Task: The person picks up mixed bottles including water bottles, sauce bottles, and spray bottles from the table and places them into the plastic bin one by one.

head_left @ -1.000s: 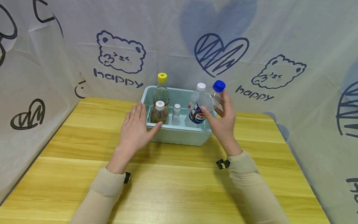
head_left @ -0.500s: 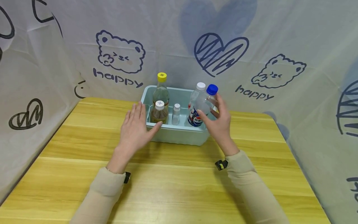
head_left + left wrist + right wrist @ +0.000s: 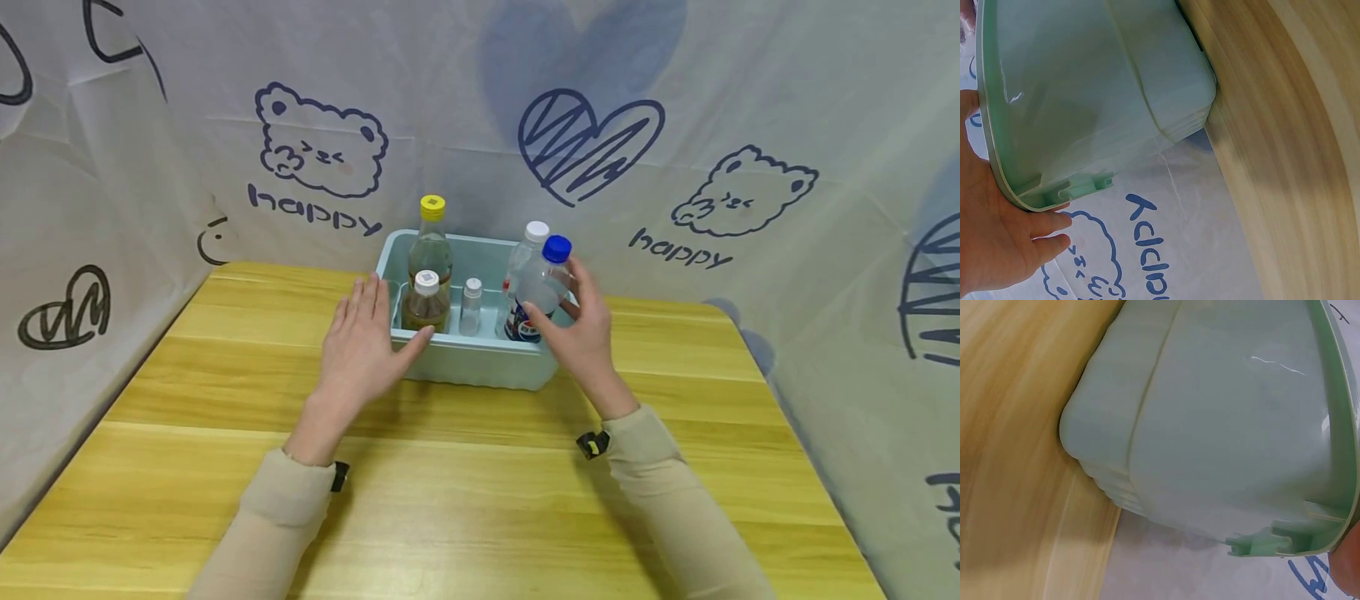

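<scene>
My right hand holds a clear plastic soda bottle with a blue cap and dark blue label, thumb in front and fingers behind. The bottle stands nearly upright inside the right end of a pale green plastic bin; its base is hidden by the front wall. My left hand rests on the bin's left front corner with straight fingers, thumb along the rim. In the left wrist view that hand touches the bin corner. Only a bit of skin shows beside the bin in the right wrist view.
Inside the bin stand a yellow-capped bottle, a white-capped bottle of brown liquid, a small clear bottle and a clear white-capped bottle. The wooden table meets a printed cloth behind.
My right hand has lowered the blue-capped soda bottle down and left into the bin, and the bottle has become more upright. The left hand has stayed on the bin's corner.
</scene>
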A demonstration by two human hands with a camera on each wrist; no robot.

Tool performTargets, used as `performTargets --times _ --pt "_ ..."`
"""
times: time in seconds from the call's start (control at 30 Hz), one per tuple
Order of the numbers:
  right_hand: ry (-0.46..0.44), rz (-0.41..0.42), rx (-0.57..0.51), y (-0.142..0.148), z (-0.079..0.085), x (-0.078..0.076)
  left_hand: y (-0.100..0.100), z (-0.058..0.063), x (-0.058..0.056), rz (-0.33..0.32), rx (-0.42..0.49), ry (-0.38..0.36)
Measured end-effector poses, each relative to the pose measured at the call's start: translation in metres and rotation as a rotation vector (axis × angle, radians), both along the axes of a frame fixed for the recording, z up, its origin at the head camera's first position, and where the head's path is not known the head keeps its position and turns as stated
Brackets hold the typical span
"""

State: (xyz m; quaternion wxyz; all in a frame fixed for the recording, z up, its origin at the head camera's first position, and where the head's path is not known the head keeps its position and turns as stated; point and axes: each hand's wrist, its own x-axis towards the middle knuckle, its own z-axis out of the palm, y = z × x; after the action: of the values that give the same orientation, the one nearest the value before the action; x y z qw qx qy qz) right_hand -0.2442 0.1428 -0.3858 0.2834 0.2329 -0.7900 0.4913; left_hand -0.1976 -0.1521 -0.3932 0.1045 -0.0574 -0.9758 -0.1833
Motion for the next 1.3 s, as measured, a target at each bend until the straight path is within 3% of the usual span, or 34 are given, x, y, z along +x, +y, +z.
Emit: performTargets --times 1.03,1.3 --pt "-0.211 0.072 0.172 0.0019 -0.0008 0.0013 0.0001 0.0 0.0015 -0.003 0.0 0.004" --pt "-0.194 0.08 0.174 0.0026 0.0001 0.0024 0.0004 -0.0011 0.001 -0.003 -0.003 0.016"
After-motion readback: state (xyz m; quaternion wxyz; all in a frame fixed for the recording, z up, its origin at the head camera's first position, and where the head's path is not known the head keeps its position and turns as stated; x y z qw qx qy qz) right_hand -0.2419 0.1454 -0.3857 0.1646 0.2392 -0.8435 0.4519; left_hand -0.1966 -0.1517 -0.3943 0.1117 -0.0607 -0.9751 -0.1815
